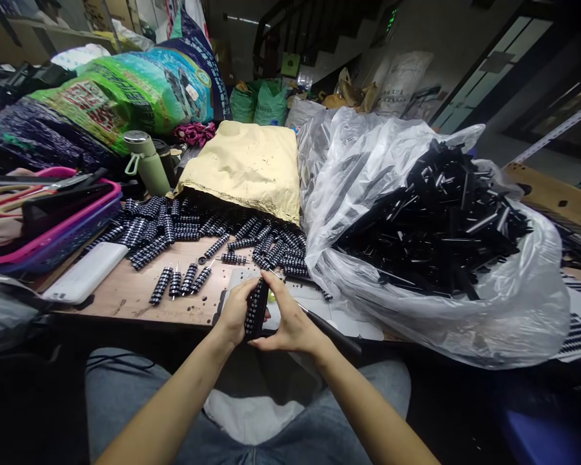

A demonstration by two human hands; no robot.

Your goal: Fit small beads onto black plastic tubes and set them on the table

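Note:
Just in front of the table's front edge, both hands hold a narrow black strip of beads with small white marks (255,311), tilted upright. My left hand (233,315) is closed round its left side. My right hand (293,320) spans it from the right, fingers at the top end and thumb near the bottom end. The palm-side fingers are partly hidden. Behind the hands lie several short rods of black beads with white marks (188,279), some with thin pins sticking out. A larger heap of such bead rods (148,226) lies farther back.
A clear plastic bag (358,284) full of black plastic pieces (440,226) stands at right. Behind the heap is a cream sack (252,161). At left are a green flask (148,165), a white phone-like block (86,272) and a pink-rimmed basket (77,223) with scissors (24,197).

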